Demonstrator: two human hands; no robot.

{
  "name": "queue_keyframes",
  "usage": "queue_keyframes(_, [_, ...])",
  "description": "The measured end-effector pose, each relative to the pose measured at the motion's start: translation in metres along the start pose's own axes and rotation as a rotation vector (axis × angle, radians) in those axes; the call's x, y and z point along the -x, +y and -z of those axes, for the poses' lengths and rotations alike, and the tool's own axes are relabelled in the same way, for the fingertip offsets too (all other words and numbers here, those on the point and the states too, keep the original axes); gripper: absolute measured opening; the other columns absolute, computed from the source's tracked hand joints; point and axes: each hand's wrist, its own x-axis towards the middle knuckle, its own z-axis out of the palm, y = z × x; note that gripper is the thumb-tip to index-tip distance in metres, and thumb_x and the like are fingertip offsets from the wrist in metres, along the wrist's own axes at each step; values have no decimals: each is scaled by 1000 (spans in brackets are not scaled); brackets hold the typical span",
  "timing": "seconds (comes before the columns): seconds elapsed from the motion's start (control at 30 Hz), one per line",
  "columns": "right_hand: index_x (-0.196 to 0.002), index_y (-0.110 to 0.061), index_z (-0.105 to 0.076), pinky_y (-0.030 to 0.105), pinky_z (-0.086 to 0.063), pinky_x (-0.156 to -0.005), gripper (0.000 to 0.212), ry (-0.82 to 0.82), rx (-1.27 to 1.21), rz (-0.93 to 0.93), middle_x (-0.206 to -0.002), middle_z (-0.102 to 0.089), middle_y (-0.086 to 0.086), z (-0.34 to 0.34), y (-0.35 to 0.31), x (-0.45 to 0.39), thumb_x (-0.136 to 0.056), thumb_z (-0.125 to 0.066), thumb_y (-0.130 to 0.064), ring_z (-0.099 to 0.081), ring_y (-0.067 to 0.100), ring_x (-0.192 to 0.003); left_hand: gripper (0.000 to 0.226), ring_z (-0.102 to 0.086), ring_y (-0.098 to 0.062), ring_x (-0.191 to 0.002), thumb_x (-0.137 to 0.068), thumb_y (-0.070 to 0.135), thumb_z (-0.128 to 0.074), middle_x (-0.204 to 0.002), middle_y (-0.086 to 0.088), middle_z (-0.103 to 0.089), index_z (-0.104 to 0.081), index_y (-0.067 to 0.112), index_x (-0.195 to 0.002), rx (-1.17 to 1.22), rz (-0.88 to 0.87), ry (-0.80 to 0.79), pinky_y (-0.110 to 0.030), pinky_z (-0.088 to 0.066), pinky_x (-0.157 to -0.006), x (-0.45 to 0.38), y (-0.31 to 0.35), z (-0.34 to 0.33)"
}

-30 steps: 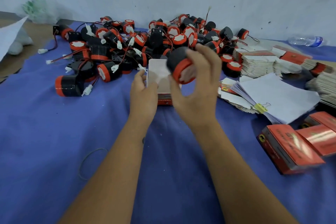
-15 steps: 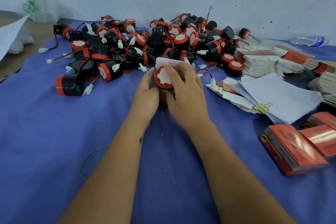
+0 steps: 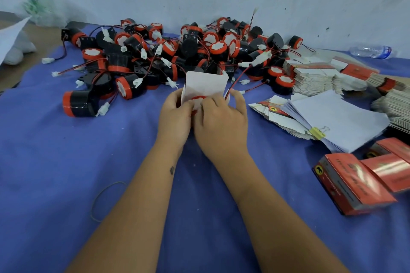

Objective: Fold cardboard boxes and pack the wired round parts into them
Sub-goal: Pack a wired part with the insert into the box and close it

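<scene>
- Since a second ago the right hand (image 3: pixel 221 122) has brought the round part (image 3: pixel 198 101) down from in front of the pile and into the open top of the box (image 3: pixel 205 85); only its red rim and white face now show between the two hands.
- The right hand lies over the part with fingers curled down on it, pressing it into the box; its red wire (image 3: pixel 236 82) runs up and out past the box's right edge.
- The left hand (image 3: pixel 175 115) grips the left side of the box, fingers curled round its wall, thumb near the part.
- The box stands on the blue surface (image 3: pixel 55 150), its white flap raised behind the hands.
- Just beyond lies the pile of wired round parts (image 3: pixel 177 55), black with red rims, reaching back to the wall.
- To the right are stacks of flat box blanks (image 3: pixel 315 78), and nearer, a sheaf of white sheets (image 3: pixel 337 117) held by a yellow clip (image 3: pixel 316 133).
- At the right edge lie finished red boxes (image 3: pixel 355 182).
- A rubber band (image 3: pixel 99 199) lies left of the left forearm.
- A plastic bottle (image 3: pixel 370 51) lies far right, by the wall.
</scene>
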Motion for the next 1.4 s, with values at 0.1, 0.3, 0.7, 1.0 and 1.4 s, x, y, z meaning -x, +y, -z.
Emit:
queue_keyframes(0.1, [-64, -9, -63, 49, -46, -101, 20, -21, -20, 30, -62, -60, 4, 3, 0, -1, -81, -53, -10, -58, 23, -56, 36, -67, -16, -102, -93, 8, -58, -113, 0, -70, -61, 18, -127, -44, -17, 16, -31, -57, -83, -1, -2, -2])
queue_keyframes(0.3, [-71, -8, -65, 47, -32, -112, 15, -113, -112, -29, -70, -64, 7, 0, 4, 2, -81, -54, -11, -59, 25, -63, 25, -67, -12, -99, -92, 13, -64, -108, 5, -70, -61, 24, -115, -84, -49, 51, -34, -56, -89, -2, -3, -4])
queue_keyframes(0.7, [-123, -20, -55, 28, -48, -80, 32, -114, -885, -923, -109, -55, -1, 6, 35, -23, -92, -63, -26, -54, 13, -92, 34, -62, -11, -107, -89, 22, -71, -114, 9, -67, -61, 23, -121, -122, -92, 35, -27, -53, -87, -2, -5, -3])
queue_keyframes(1.0, [-127, -21, -46, 5, -42, -61, 45, 31, -925, -951, -105, -57, -10, 1, 33, -32, -88, -70, -26, -57, -2, -79, 36, -61, -9, -110, -91, 25, -69, -118, 10, -66, -60, 24, -126, -140, -113, 26, -20, -51, -83, -4, -6, -2])
queue_keyframes(1.4, [-143, -17, -37, 7, -42, -73, 62, -12, -940, -918, -107, -58, -11, -6, 28, -34, -89, -67, -21, -56, 4, -95, 37, -58, -10, -116, -93, 26, -68, -121, 10, -64, -59, 23, -129, -187, -145, 29, -21, -51, -88, -6, -9, -1])
